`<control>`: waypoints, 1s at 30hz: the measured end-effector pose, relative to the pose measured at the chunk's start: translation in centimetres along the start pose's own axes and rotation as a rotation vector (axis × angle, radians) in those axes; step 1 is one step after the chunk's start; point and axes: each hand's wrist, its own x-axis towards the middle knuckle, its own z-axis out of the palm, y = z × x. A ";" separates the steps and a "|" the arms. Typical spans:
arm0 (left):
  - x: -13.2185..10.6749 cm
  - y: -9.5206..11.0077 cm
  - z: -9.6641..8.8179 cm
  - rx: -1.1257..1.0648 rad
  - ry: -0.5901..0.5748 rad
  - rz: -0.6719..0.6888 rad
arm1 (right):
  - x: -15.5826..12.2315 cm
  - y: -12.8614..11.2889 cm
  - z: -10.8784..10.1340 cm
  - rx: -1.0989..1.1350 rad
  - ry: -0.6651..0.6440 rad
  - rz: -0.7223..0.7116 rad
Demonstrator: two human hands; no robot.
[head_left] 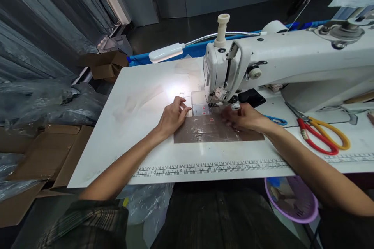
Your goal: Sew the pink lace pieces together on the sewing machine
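Note:
My left hand (173,116) rests on the white table left of the needle, thumb and forefinger apart, holding nothing I can see. Its thumb lies near the metal needle plate (198,109) of a white sewing machine (280,56). My right hand (244,118) is just right of the needle area with its fingers curled together; the fingertips are blurred, and what they grip is hidden. Below both hands a shiny brown sheet (201,130) lies flat on the table, its right part under my right hand.
Scissors (318,132) with red and yellow handles, a blue thread snipper (276,120) and a black phone-like object (251,97) lie to the right. A ruler strip (210,169) runs along the front edge. A lamp (166,52) stands behind; below are a purple basket (312,210) and cardboard boxes (43,151).

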 end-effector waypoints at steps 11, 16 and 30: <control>-1.7 -0.3 -0.4 0.105 -0.453 0.367 | -1.2 -0.7 1.4 -0.429 0.082 -0.136; -1.7 -0.2 -1.9 -0.203 -0.401 0.024 | -0.4 -2.4 4.8 -0.147 -0.013 -0.080; -2.7 0.0 -1.2 -0.341 -0.313 -0.322 | -0.5 0.8 3.3 -0.916 -0.010 -0.842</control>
